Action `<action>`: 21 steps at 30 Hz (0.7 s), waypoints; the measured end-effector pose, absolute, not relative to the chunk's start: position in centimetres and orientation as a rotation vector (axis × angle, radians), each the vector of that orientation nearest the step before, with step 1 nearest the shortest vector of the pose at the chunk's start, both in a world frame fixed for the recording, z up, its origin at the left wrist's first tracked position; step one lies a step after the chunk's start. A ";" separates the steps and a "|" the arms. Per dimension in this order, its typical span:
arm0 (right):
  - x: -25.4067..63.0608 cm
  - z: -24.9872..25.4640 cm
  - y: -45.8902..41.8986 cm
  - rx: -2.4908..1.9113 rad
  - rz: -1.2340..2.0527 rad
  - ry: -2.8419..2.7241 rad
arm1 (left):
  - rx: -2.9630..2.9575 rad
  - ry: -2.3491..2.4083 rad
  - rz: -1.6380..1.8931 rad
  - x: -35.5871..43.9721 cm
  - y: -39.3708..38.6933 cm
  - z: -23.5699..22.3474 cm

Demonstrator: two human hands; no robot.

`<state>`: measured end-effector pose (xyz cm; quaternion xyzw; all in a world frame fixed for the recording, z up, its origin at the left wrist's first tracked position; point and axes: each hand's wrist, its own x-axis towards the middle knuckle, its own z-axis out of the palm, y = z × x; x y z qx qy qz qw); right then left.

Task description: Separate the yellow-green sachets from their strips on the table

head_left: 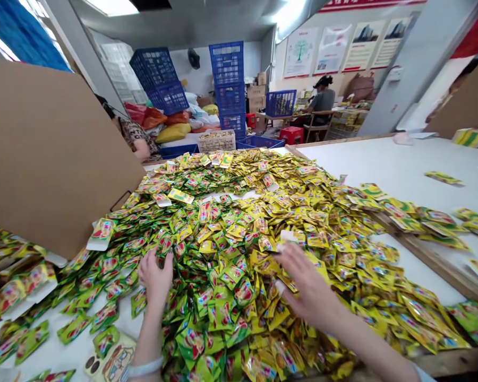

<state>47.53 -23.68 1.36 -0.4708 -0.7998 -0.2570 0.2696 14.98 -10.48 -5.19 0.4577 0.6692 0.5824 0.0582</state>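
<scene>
A large heap of small yellow and green sachets (239, 228) covers the white table (406, 170). My left hand (155, 276) rests on the heap at the lower left, with its fingers curled down into the packets. My right hand (302, 281) reaches into the heap right of the middle, fingers bent over the sachets. The packets hide its fingertips, so what they hold I cannot make out. A white band shows on my left wrist.
A big brown cardboard sheet (51, 154) stands at the left. Blue crates (227, 85) are stacked at the back. A person (322, 103) sits at a far table, another (133, 135) behind the cardboard. A wooden strip (430, 254) divides the table at the right.
</scene>
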 end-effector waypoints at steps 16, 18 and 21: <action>42.5 -0.8 -21.9 -1.373 -0.551 -2.438 | 2.760 0.914 0.809 23.8 -25.4 -10.2; 42.3 -0.9 -21.8 -1.317 -0.566 -2.488 | 2.751 0.918 0.852 23.3 -24.9 -10.3; 42.3 -0.9 -21.3 -1.272 -0.556 -2.468 | 2.646 1.089 1.034 22.1 -24.3 -9.8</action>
